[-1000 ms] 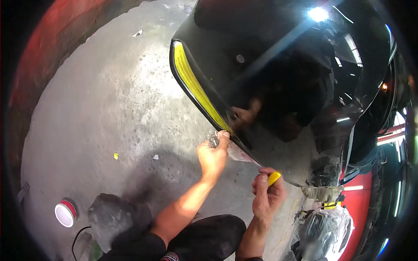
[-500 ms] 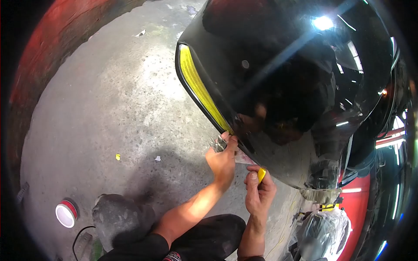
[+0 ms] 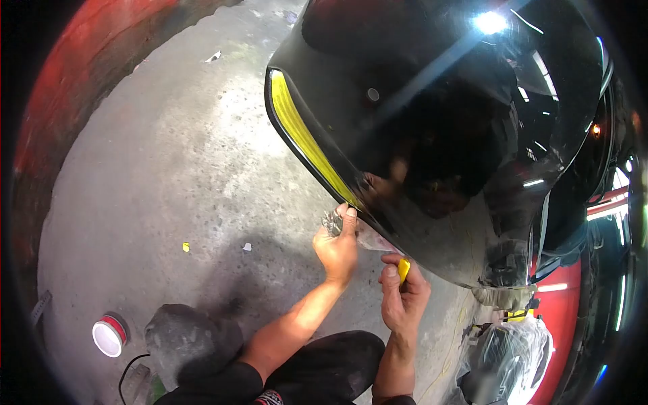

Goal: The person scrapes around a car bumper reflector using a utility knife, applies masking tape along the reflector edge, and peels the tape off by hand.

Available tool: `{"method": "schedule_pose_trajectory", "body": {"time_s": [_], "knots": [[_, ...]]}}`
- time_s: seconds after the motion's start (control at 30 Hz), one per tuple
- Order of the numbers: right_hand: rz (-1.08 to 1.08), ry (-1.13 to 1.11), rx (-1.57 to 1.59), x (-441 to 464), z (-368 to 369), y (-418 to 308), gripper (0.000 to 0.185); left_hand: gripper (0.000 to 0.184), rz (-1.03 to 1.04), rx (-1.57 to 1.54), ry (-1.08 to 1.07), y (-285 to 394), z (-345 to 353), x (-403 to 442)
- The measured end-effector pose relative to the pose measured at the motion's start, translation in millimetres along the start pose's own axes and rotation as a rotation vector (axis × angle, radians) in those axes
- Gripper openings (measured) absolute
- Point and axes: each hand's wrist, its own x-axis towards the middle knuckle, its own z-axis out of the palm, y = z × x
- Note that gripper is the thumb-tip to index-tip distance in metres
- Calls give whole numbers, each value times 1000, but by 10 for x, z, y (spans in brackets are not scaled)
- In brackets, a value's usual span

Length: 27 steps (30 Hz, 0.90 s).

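A glossy black car bumper [image 3: 432, 135] fills the upper right, with a yellow reflective strip [image 3: 300, 135] set along its lower edge. My left hand [image 3: 335, 253] is closed at the strip's near end, its thumb pressed to the bumper edge. Crumpled clear film [image 3: 332, 223] shows on one side of that hand, and a pale pinkish length of it stretches out on the other side, under the edge. My right hand [image 3: 405, 300] grips a small yellow tool [image 3: 403, 270] just below the bumper's edge. The tool's working end is hidden.
Concrete floor [image 3: 155, 175] lies to the left, with small yellow and white scraps. A white and red tape roll [image 3: 109, 336] rests at lower left, near a dark cable. Plastic-wrapped things [image 3: 506, 358] stand at lower right. A red wall [image 3: 61, 88] curves along the left.
The view has shifted slightly, moving the bumper a little left. My left hand's grip at the edge looks slightly altered, with the thumb more upright. My right hand stays nearly still with the yellow tool.
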Motion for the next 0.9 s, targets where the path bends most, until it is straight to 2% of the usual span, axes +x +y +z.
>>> {"method": "schedule_pose_trajectory", "body": {"time_s": [0.07, 0.2, 0.27, 0.3, 0.37, 0.4, 0.47, 0.63, 0.73, 0.8, 0.9], "knots": [[7, 26, 11, 13, 14, -7, 11, 13, 154, 215, 15, -28, -25, 49], [29, 9, 19, 30, 1, 20, 12, 14, 125, 283, -10, 92, 5, 39], [22, 22, 27, 45, 17, 15, 12, 13, -24, 223, -51, 183, 8, 28], [21, 19, 25, 51, 22, 13, 12, 13, -24, 220, -48, 217, 20, 28], [34, 10, 34, 50, 25, 10, 12, 10, -263, -45, -28, 284, 52, 38], [31, 8, 34, 48, 25, 11, 12, 10, -261, -49, -27, 330, 67, 35], [13, 14, 33, 34, 30, 25, 12, 9, -386, -75, -5, 409, 83, 39], [-20, 46, 59, 26, 66, 31, 11, 8, -393, -159, 46, 297, 119, 52], [-30, 53, 54, 33, 89, 17, 11, 7, -299, -190, 3, 219, 128, 45], [-33, 59, 45, 36, 106, 5, 12, 7, -214, -68, 2, 231, 153, 13], [-28, 80, 56, 39, 116, 5, 12, 7, -193, -17, 11, 245, 163, -19]]}}
